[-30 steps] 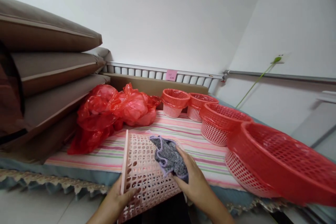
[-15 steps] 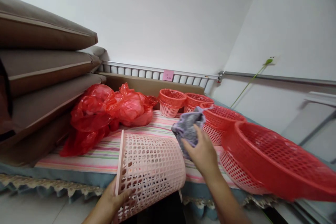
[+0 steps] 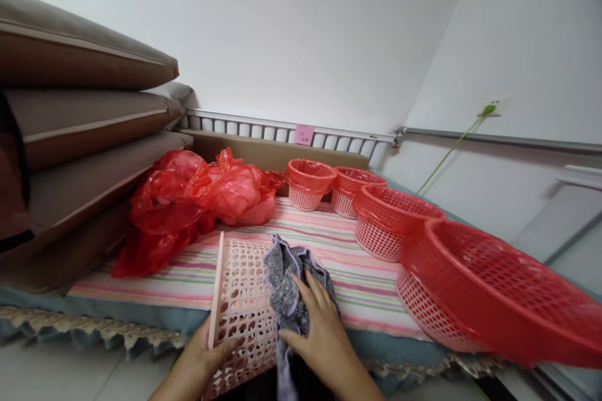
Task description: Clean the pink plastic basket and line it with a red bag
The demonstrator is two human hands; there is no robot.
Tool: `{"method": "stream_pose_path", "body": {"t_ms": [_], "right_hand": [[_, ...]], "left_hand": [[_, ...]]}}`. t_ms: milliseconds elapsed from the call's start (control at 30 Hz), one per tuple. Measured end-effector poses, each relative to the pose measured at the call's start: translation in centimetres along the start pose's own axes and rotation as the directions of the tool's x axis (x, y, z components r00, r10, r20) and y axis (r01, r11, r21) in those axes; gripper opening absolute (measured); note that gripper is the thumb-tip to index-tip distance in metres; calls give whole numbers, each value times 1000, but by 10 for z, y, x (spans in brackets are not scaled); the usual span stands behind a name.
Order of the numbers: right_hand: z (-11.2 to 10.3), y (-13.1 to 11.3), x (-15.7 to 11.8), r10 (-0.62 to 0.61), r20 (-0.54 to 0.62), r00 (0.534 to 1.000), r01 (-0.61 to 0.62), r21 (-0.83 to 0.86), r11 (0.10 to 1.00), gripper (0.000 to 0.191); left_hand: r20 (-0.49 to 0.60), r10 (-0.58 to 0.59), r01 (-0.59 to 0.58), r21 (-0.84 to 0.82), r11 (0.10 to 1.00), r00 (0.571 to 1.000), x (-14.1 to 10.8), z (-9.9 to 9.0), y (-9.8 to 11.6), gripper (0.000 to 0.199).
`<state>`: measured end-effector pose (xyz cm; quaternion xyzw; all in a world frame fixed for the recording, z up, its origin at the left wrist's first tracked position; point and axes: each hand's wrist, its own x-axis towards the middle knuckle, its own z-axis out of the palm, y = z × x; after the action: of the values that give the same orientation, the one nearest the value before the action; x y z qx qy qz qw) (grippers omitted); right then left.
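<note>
Head, left grip [image 3: 203, 356] holding basket [image 3: 244, 282], right grip [image 3: 325, 333] cloth [image 3: 285, 285]

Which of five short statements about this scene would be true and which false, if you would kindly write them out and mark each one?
1. The left hand holds a pink perforated plastic basket near its rim. True.

2. The right hand is empty. False: it holds a grey cloth with purple edging.

3. Four baskets lined with red bags stand in a row on the right side of the view. True.

4. The heap of red plastic bags lies on the floor. False: it lies on the striped sheet, beside the stacked brown cushions.

5. A pink note is on the white radiator. True.
</note>
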<state>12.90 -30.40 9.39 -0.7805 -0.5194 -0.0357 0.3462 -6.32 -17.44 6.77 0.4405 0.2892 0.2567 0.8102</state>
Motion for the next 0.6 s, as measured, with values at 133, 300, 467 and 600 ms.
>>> {"method": "stream_pose_path", "body": {"t_ms": [133,300,467,600], "right_hand": [[30,-3,-3,-81,-197,977,52,-149,987,69],[26,10,22,-78,-313,947,18,-190,982,47],[20,36,39,-61,-374,925,-6,-175,985,41],[23,47,44,66,-313,948,-62,23,998,46]], "left_hand": [[3,-18,18,-5,1000,1000,-1,1,3,121],[74,-26,26,2,1000,997,-4,5,5,123],[170,-34,35,2,999,985,-9,4,8,121],[193,-20,17,13,1000,981,-13,6,14,107]]}}
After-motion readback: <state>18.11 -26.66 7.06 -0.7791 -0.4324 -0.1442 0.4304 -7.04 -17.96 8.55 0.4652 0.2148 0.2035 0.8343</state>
